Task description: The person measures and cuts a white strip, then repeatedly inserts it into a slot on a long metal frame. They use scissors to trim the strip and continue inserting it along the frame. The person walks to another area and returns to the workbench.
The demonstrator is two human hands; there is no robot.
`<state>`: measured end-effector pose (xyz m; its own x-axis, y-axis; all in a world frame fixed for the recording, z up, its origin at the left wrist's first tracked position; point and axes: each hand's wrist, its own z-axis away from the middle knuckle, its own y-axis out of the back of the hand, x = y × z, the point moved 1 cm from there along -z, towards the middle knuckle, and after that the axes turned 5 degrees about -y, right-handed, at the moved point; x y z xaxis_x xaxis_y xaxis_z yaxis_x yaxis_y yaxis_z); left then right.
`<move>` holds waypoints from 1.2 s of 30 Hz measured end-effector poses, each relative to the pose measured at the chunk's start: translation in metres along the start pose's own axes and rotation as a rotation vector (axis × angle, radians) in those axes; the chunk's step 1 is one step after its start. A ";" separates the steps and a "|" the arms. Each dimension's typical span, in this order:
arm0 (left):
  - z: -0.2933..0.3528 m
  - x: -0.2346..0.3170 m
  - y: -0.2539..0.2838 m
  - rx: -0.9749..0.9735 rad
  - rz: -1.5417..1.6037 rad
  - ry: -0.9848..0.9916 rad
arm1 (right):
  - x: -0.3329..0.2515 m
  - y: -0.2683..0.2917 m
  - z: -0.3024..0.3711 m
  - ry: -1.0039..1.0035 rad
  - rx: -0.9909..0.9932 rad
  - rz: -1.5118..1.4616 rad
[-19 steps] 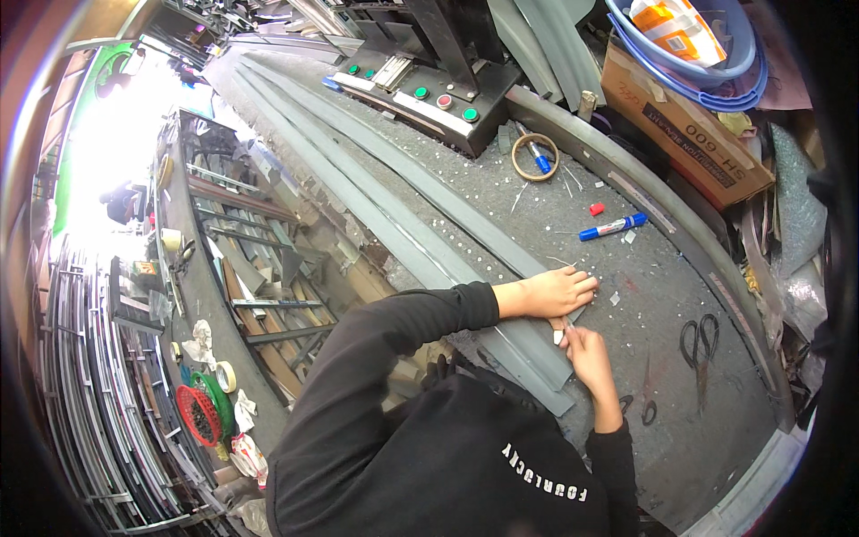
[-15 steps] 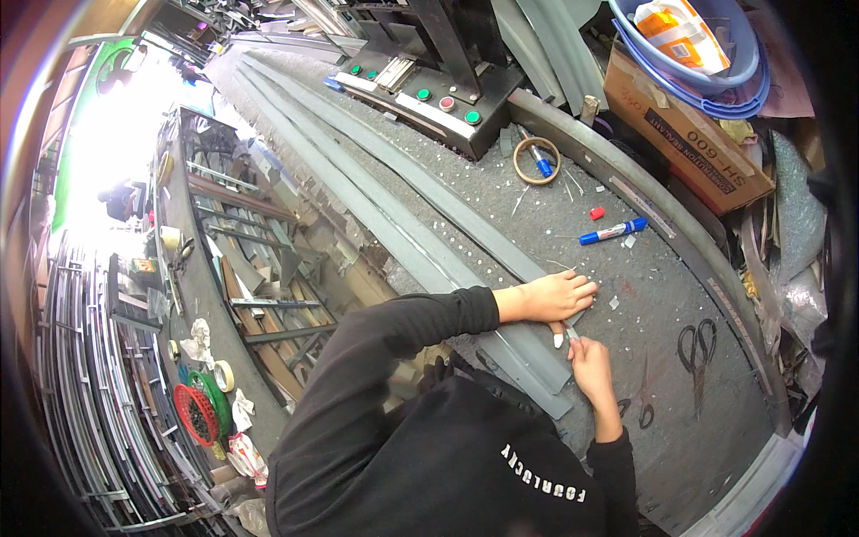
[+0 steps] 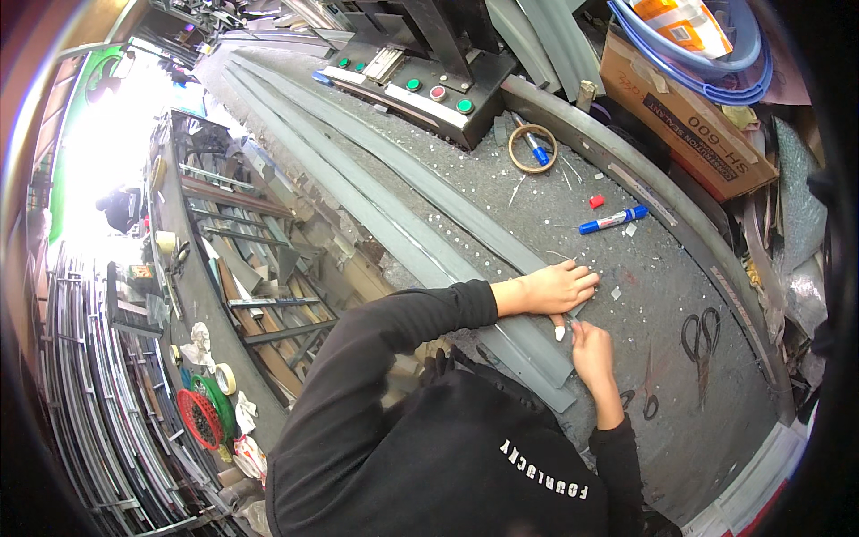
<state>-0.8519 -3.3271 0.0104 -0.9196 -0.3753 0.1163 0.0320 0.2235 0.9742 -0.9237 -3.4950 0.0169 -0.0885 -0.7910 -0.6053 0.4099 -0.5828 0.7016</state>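
My left hand is closed over the end of a long grey strip on the bench, palm down, fingers over its far side. A white wrapping covers the tip of its thumb. Just to the right and nearer me, my right hand is closed at the strip's end, fingers pinched. Whatever it pinches is too small and hidden to make out. Alongside, on the left, more long grey strips lie lengthwise, their near ends by my chest. Two pairs of scissors rest right of my right hand.
A blue marker, its red cap and a tape roll lie on the grey bench among white scraps. A machine with green buttons stands behind. At right are a cardboard box and blue basins. Profile racks fill the left.
My right hand has moved slightly away from me, closer to my left hand; the thin grey piece between them shows less. The view has shifted a little. My left hand keeps its place on the strip.
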 end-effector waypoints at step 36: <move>-0.025 0.002 -0.006 -0.150 0.283 0.449 | 0.021 -0.007 0.021 0.141 0.222 0.197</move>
<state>-0.8438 -3.3520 0.0092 -0.6107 -0.6733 0.4168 0.3394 0.2530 0.9060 -0.9470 -3.5115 0.0071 0.1061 -0.8679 -0.4854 0.1970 -0.4601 0.8657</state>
